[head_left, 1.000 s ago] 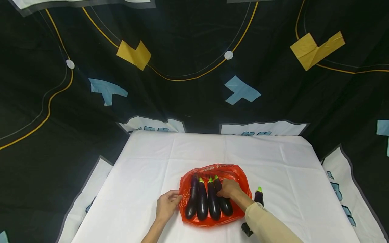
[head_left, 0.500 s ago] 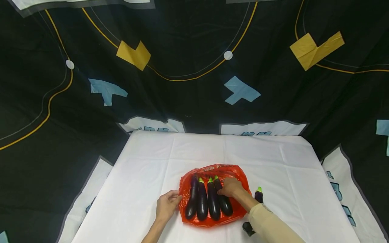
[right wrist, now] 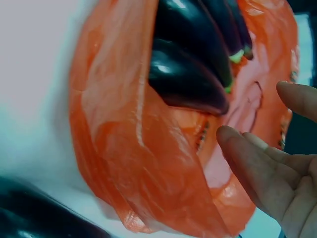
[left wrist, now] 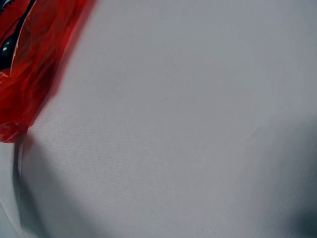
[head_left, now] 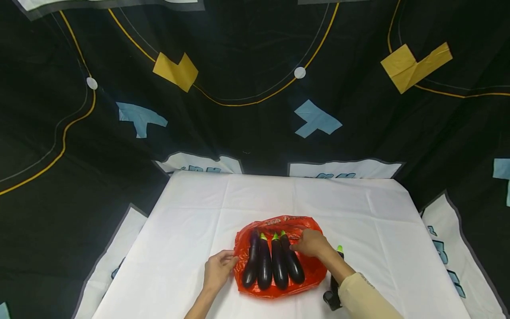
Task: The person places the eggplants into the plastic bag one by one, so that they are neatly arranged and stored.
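Observation:
Several dark purple eggplants point(head_left: 264, 263) lie side by side in an open red plastic bag point(head_left: 275, 292), green stem ends pointing away. My left hand point(head_left: 216, 271) is at the bag's left edge, thumb and fingers pinching its rim; the left wrist view shows only the bag's side point(left wrist: 44, 59). Over the bag's right part is my right hand point(head_left: 314, 243), close to the rightmost eggplant point(head_left: 292, 263). In the right wrist view its fingers point(right wrist: 247, 163) are extended, with nothing between them and the thumb, apart from the nearest eggplant point(right wrist: 185, 79).
Right of the bag, more dark eggplant point(head_left: 334, 290) lies on the white-covered table point(head_left: 191, 230), partly hidden by my right forearm. It also shows as a dark shape point(right wrist: 44, 218) in the right wrist view. A black patterned curtain point(head_left: 247, 133) stands behind the table.
My right hand has let go of the rightmost eggplant and moved slightly to the right. The left hand stays at the bag's edge.

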The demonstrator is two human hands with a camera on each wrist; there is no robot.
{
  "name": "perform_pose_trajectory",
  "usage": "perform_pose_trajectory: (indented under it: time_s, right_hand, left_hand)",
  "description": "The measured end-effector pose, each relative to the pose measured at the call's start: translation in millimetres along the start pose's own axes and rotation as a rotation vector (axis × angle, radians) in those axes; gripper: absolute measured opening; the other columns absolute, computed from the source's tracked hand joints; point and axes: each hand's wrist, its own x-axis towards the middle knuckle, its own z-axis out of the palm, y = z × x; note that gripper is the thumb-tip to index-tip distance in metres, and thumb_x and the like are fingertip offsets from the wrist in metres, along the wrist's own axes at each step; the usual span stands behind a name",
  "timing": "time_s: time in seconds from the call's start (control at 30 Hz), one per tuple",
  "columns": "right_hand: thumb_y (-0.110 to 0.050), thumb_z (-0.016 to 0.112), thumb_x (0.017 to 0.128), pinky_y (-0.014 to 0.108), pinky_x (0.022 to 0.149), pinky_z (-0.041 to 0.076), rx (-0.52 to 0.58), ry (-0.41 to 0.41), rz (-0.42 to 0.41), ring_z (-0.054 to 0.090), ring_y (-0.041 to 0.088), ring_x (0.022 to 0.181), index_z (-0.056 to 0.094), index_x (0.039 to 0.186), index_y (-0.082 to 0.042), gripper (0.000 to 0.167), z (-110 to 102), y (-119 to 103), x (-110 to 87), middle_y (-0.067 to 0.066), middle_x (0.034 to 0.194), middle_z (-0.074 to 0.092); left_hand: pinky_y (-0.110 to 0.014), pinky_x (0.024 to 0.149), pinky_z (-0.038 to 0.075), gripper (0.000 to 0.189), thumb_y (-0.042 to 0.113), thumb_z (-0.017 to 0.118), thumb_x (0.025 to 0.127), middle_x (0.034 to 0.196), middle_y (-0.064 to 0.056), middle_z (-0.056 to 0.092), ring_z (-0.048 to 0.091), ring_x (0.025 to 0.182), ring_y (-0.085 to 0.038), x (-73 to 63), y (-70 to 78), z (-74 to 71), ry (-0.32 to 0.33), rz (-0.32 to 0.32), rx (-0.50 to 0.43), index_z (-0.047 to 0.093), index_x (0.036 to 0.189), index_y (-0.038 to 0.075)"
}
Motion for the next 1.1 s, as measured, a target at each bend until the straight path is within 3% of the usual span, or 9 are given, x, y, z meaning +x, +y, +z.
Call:
perform_pose_trajectory:
  time_s: [0.1, 0.2, 0.37, 0.5, 0.63, 0.73, 0.83, 0.97, 1.1]
  right_hand:
    - [-0.03, 0.076, 0.079, 0.023, 0.042, 0.024, 0.079, 0.024, -0.019, 0.03, 0.01, 0.044, 0.044, 0.049, -0.014, 0.046, -8.6, 5.7, -3.5, -0.005, 0.046, 0.034]
    - [-0.028, 0.075, 0.08, 0.023, 0.043, 0.028, 0.143, 0.053, -0.033, 0.036, 0.011, 0.045, 0.049, 0.052, -0.013, 0.041, -20.3, 14.1, -7.6, -0.003, 0.048, 0.04]
    - [-0.029, 0.071, 0.083, 0.029, 0.052, 0.044, 0.226, 0.076, 0.018, 0.053, 0.016, 0.059, 0.06, 0.075, -0.004, 0.028, -43.9, 35.5, -18.1, 0.003, 0.065, 0.056]
    - [-0.031, 0.068, 0.085, 0.033, 0.058, 0.048, 0.255, 0.112, 0.064, 0.059, 0.018, 0.066, 0.06, 0.087, 0.001, 0.034, -59.3, 60.2, -25.6, 0.006, 0.073, 0.061]
    - [-0.035, 0.066, 0.085, 0.036, 0.061, 0.047, 0.212, 0.145, 0.117, 0.059, 0.019, 0.069, 0.06, 0.093, 0.006, 0.042, -67.1, 86.2, -30.4, 0.006, 0.074, 0.063]
    - [-0.037, 0.065, 0.085, 0.039, 0.063, 0.048, 0.148, 0.146, 0.154, 0.057, 0.022, 0.073, 0.06, 0.094, 0.008, 0.046, -65.0, 103.8, -34.0, 0.008, 0.076, 0.062]
    - [-0.039, 0.065, 0.085, 0.035, 0.06, 0.044, 0.099, 0.136, 0.16, 0.053, 0.022, 0.07, 0.06, 0.085, 0.004, 0.043, -54.6, 119.6, -37.6, 0.007, 0.073, 0.058]
    - [-0.04, 0.065, 0.085, 0.029, 0.054, 0.037, 0.114, 0.113, 0.155, 0.049, 0.018, 0.06, 0.057, 0.069, -0.004, 0.041, -34.3, 134.2, -42.1, 0.002, 0.059, 0.053]
    - [-0.043, 0.066, 0.084, 0.028, 0.053, 0.036, 0.167, 0.097, 0.165, 0.048, 0.016, 0.057, 0.058, 0.065, -0.005, 0.043, -16.6, 138.4, -43.8, 0.001, 0.054, 0.053]
  left_hand:
    - [-0.022, 0.055, 0.051, 0.016, 0.012, 0.073, 0.083, 0.082, -0.006, 0.07, 0.066, 0.069, -0.013, -0.6, 0.0, 0.0, 0.004, -0.008, 0.001, 0.07, 0.096, 0.004]
    - [-0.023, 0.055, 0.051, 0.015, 0.011, 0.073, 0.083, 0.082, -0.005, 0.071, 0.067, 0.069, -0.013, -1.3, 0.5, 0.5, 0.005, -0.014, -0.002, 0.07, 0.096, 0.004]
    - [-0.023, 0.055, 0.052, 0.014, 0.01, 0.073, 0.083, 0.082, -0.006, 0.071, 0.067, 0.069, -0.013, -1.4, 0.4, 1.1, -0.002, -0.009, -0.015, 0.071, 0.096, 0.004]
    - [-0.024, 0.055, 0.052, 0.014, 0.01, 0.072, 0.083, 0.082, -0.005, 0.071, 0.066, 0.068, -0.012, -0.5, 0.2, 0.7, -0.009, -0.011, -0.027, 0.071, 0.095, 0.005]
    - [-0.024, 0.055, 0.052, 0.014, 0.01, 0.072, 0.083, 0.082, -0.005, 0.071, 0.066, 0.068, -0.012, 0.1, 0.9, -0.1, -0.014, -0.007, -0.023, 0.071, 0.096, 0.005]
    - [-0.023, 0.055, 0.052, 0.014, 0.01, 0.072, 0.083, 0.082, -0.006, 0.07, 0.066, 0.068, -0.012, 0.1, 1.2, -0.6, -0.011, -0.001, -0.018, 0.07, 0.095, 0.004]
    - [-0.024, 0.054, 0.052, 0.014, 0.01, 0.073, 0.083, 0.082, -0.006, 0.071, 0.066, 0.067, -0.012, 0.0, 0.6, -0.9, -0.007, 0.009, -0.018, 0.07, 0.095, 0.004]
    - [-0.024, 0.054, 0.052, 0.014, 0.009, 0.073, 0.082, 0.082, -0.006, 0.07, 0.066, 0.066, -0.012, -0.2, 0.8, -0.7, 0.0, 0.008, -0.017, 0.071, 0.095, 0.005]
    - [-0.024, 0.055, 0.052, 0.013, 0.009, 0.073, 0.082, 0.081, -0.005, 0.07, 0.066, 0.067, -0.012, -0.4, 1.3, -0.6, 0.004, 0.004, -0.018, 0.071, 0.094, 0.005]
